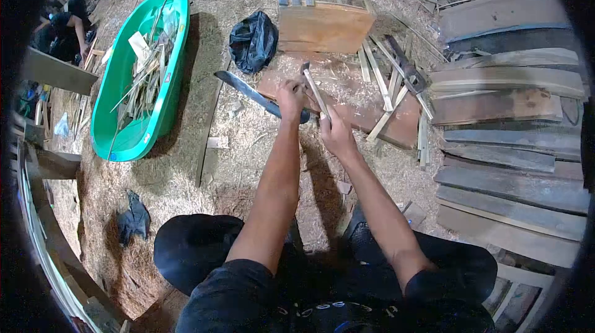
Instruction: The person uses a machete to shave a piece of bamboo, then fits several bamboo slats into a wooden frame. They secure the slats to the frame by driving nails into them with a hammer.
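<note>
My right hand [338,134] is wrapped round the wooden handle of a hammer [316,90], whose dark head points up and away from me. Just left of the hammer, my left hand [291,98] is closed over the reddish board [378,116] on the ground; what its fingers pinch is too small to make out. A long dark blade [248,92] lies on the ground, its near end beside my left hand. Beyond my hands stands a light wooden panel [325,28], with a black plastic bag [253,41] to its left.
A green tub [102,119] of wood scraps stands at the left. Curved planks [508,147] are stacked along the right. Thin sticks and a dark tool [412,75] lie right of the board. Another person [65,29] is at the far left.
</note>
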Tool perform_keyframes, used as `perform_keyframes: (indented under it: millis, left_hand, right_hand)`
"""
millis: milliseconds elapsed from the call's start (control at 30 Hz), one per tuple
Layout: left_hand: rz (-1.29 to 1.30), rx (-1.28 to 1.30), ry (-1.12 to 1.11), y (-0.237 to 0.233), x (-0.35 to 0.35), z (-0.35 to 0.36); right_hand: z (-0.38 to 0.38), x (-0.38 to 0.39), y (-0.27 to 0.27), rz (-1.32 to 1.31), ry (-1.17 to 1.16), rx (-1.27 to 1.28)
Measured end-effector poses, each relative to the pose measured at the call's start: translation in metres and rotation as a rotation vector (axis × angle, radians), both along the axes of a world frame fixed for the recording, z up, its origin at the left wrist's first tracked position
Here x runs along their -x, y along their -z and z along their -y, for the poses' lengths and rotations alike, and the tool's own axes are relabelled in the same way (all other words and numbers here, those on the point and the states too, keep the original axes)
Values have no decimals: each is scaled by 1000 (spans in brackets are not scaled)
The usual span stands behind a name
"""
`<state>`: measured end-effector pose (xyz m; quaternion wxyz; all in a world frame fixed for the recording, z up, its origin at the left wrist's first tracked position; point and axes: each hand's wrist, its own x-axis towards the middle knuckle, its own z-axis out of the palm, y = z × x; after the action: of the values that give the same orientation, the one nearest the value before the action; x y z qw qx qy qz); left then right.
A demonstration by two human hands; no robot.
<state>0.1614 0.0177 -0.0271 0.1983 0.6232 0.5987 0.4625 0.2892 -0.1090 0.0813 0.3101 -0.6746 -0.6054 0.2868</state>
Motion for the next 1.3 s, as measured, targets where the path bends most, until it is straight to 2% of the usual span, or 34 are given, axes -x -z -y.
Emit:
perform_keyframes:
  millis: [133, 433, 633, 733, 833, 933, 1033, 1133, 1200, 1300]
  left_hand:
    - [-25, -11, 3, 5, 2, 0]
    - [-19, 5, 6, -8, 0, -1]
    - [-3, 14, 2, -10, -1, 1]
    - [-13, 26, -9, -6, 1, 2]
    - [-7, 40, -14, -4, 0, 2]
    - [15, 55, -8, -3, 0, 2]
    - [19, 69, 6, -2, 1, 2]
    - [16, 72, 6, -4, 0, -1]
    - [-19, 49, 4, -5, 2, 1]
    - [85, 111, 26, -8, 1, 1]
  right_hand:
    - [2, 4, 0, 7, 16, -53]
    - [4, 3, -6, -53, 32, 11]
    - [7, 1, -2, 64, 34, 39]
    - [8, 6, -5, -59, 74, 2]
    - [4, 1, -7, 46, -6, 145]
    - [3, 2, 7, -13, 39, -141]
    - [4, -3, 12, 45, 16, 107]
    - [4, -1, 10, -4, 53, -87]
    - [4, 0, 5, -36, 46, -52]
    - [5, -1, 4, -23, 44, -3]
